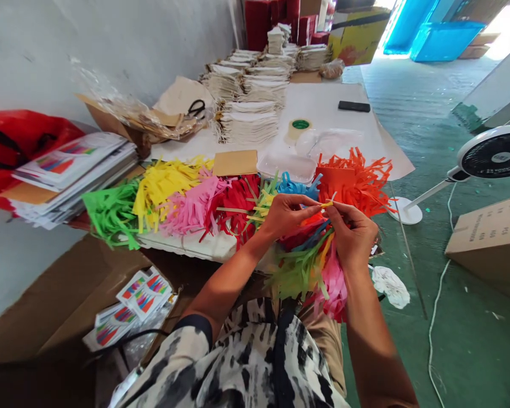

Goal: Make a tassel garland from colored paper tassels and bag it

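Note:
My left hand (285, 214) and my right hand (353, 235) meet in front of me, fingertips pinched together on a thin yellow paper strip (327, 203). Under both hands hangs a mixed bundle of coloured paper strips (310, 266): green, pink, blue, red and yellow. It rests against my right palm and over my lap. Just beyond my hands, sorted piles of cut paper strips lie on the low table edge: green (110, 212), yellow (164, 181), pink (191, 207), red (233, 201), blue (295, 186) and orange (359, 178).
Stacks of printed cards (70, 170) lie left beside a red bag (12, 139). Piles of white folded paper (249, 119), scissors (196, 107), a tape roll (300, 126), a clear plastic box (287, 165) and a black phone (354, 106) lie on the white table. A floor fan (491, 156) and a cardboard box (491, 243) stand right.

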Action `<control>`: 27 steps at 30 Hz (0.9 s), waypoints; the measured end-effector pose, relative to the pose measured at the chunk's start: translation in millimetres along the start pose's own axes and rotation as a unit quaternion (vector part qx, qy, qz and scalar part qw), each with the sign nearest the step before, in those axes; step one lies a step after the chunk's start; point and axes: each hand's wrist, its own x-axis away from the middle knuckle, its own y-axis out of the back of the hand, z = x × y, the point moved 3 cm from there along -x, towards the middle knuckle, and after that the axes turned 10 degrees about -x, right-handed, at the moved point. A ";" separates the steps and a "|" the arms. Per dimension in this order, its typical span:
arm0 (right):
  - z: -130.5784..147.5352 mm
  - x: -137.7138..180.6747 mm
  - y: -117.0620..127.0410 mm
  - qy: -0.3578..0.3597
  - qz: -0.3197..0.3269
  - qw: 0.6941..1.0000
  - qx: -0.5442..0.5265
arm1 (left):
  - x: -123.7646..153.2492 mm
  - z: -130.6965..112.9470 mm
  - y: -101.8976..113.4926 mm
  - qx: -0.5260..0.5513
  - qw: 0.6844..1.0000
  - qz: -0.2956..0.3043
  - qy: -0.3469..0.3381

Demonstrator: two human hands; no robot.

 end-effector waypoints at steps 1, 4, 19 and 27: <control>0.2 0.0 -0.2 0.000 0.000 1.000 0.007 | 1.2 -0.5 -0.4 -0.021 1.000 -0.011 -0.007; -1.5 0.3 -0.5 -0.003 0.011 1.000 0.010 | 4.3 -1.3 -1.6 -0.065 0.997 -0.041 -0.027; -12.3 1.5 -4.6 -0.028 0.038 0.999 -0.021 | 11.5 -15.8 -8.6 -0.403 0.899 -0.081 -0.153; -7.8 2.1 1.7 -0.044 0.056 0.997 -0.003 | 1.8 -12.1 -6.1 -0.373 0.914 -0.119 -0.103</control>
